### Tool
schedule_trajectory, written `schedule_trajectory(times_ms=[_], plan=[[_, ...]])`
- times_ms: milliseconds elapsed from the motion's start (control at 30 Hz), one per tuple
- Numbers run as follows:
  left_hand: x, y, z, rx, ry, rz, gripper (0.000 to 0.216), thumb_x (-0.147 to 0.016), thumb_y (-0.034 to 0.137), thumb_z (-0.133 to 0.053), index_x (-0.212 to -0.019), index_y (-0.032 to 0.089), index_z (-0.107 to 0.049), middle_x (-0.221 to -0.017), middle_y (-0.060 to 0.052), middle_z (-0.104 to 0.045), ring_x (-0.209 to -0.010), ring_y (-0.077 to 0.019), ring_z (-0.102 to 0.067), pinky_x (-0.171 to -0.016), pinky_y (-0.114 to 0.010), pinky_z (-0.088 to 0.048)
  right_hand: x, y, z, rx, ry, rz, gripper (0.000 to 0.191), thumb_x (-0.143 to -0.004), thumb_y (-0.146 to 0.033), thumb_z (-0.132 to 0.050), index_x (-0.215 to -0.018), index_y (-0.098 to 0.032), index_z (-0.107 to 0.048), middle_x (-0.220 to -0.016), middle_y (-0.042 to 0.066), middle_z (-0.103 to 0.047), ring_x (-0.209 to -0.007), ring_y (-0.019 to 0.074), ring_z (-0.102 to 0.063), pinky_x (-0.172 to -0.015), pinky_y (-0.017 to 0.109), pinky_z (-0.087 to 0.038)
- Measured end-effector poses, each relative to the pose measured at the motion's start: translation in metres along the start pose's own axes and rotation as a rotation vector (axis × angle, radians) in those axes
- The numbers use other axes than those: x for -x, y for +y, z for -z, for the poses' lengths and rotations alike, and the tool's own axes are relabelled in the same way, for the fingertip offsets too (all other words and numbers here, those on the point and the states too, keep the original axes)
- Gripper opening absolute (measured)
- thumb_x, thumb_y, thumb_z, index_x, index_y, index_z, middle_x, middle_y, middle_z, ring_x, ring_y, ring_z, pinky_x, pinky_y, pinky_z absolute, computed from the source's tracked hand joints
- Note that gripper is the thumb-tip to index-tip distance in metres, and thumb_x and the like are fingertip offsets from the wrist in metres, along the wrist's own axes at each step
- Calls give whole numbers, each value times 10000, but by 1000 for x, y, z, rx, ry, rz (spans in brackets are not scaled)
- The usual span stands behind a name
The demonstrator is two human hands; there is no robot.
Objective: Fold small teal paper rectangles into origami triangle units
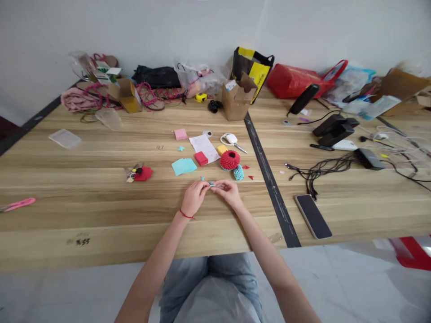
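Near the table's front, my left hand [194, 197] and my right hand [228, 192] meet, both pinching a small light-blue piece of paper [212, 184] between the fingertips. Just beyond them lies a tiny blue folded piece [202, 178]. A stack of light-blue paper sheets [183, 166] is spread farther left. To the right stands a round red folded-paper piece [230, 159], beside a blue folded-paper piece [239, 172]. Two small red paper triangles [251, 177] lie next to these. A red paper stack [201, 158] rests on a white printed sheet [206, 148].
Scissors [240, 148], a yellow paper stack [222, 150] and a pink paper stack [180, 134] lie beyond. A phone [313, 216] and black cables [316, 170] are on the right. Pink-handled scissors [20, 204] lie at far left. Bags and a cardboard box [238, 101] line the wall.
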State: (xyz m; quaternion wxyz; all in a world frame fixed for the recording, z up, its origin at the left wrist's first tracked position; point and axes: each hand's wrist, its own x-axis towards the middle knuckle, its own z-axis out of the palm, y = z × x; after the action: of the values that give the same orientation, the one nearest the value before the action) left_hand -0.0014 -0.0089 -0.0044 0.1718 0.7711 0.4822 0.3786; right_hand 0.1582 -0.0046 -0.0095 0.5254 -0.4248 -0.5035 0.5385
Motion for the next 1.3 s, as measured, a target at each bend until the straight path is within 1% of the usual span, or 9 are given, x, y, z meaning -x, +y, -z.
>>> schedule_trajectory(times_ms=[133,300,467,700,867,933,1000,1133,1300], plan=[[0,4,-2,-3,-6,-30,122,-881,215,-480,-844,189,-593,-812,-40,-659,-770,-165,-593,-724,-279,-459,-2,2,1,-111,-7,-39,189,-596,-297,-783,-706,-195,-669,-721,10,-680,-635,135,-613,-626,261,-506],[1,5,-5,35,0,-25,103,-874,207,-492,-854,187,-591,-825,-42,-665,-775,-164,-599,-732,-280,-462,-4,-1,4,-119,-20,16,175,-577,-288,-796,-619,-198,-653,-727,8,-647,-700,142,-602,-650,260,-484],[1,4,-6,45,-22,-3,89,-873,213,-499,-869,182,-582,-827,-42,-657,-768,-161,-597,-720,-270,-457,-5,-2,6,-80,-37,28,200,-596,-324,-785,-623,-191,-637,-738,10,-622,-672,132,-576,-629,258,-465],[0,7,-5,6,-94,-56,139,-905,218,-438,-898,180,-572,-872,-54,-649,-806,-171,-599,-740,-288,-455,-5,0,4,-44,-70,23,181,-632,-335,-758,-678,-198,-649,-824,21,-628,-767,148,-584,-724,277,-467],[-3,6,-1,-51,-90,-44,145,-902,268,-455,-858,190,-569,-826,-42,-635,-786,-174,-578,-734,-295,-451,-7,2,5,-54,20,0,180,-622,-330,-759,-641,-200,-636,-767,16,-662,-748,158,-606,-749,304,-477],[-5,0,3,-116,-60,-10,126,-887,281,-482,-872,188,-565,-852,-54,-634,-829,-195,-566,-762,-319,-449,-9,4,7,-43,103,-28,185,-616,-332,-759,-651,-199,-635,-705,7,-667,-687,154,-608,-715,304,-483],[-7,-8,8,-207,9,50,121,-881,249,-477,-932,176,-559,-958,-88,-622,-932,-226,-546,-839,-364,-434,-10,6,9,-33,170,-46,198,-603,-337,-764,-649,-197,-631,-660,1,-668,-642,151,-607,-686,303,-486],[-9,-26,21,-387,112,239,156,-854,217,-477,-962,151,-569,-1109,-143,-553,-1079,-282,-487,-923,-446,-391,-10,5,10,-36,182,-49,219,-583,-344,-773,-636,-195,-621,-651,4,-682,-637,156,-622,-679,306,-494],[-7,-40,26,-485,64,328,212,-825,244,-501,-1003,159,-581,-1313,-150,-455,-1170,-333,-417,-945,-498,-369,-8,2,8,-16,153,-45,222,-593,-352,-772,-636,-195,-621,-661,8,-691,-639,158,-630,-682,309,-497]])
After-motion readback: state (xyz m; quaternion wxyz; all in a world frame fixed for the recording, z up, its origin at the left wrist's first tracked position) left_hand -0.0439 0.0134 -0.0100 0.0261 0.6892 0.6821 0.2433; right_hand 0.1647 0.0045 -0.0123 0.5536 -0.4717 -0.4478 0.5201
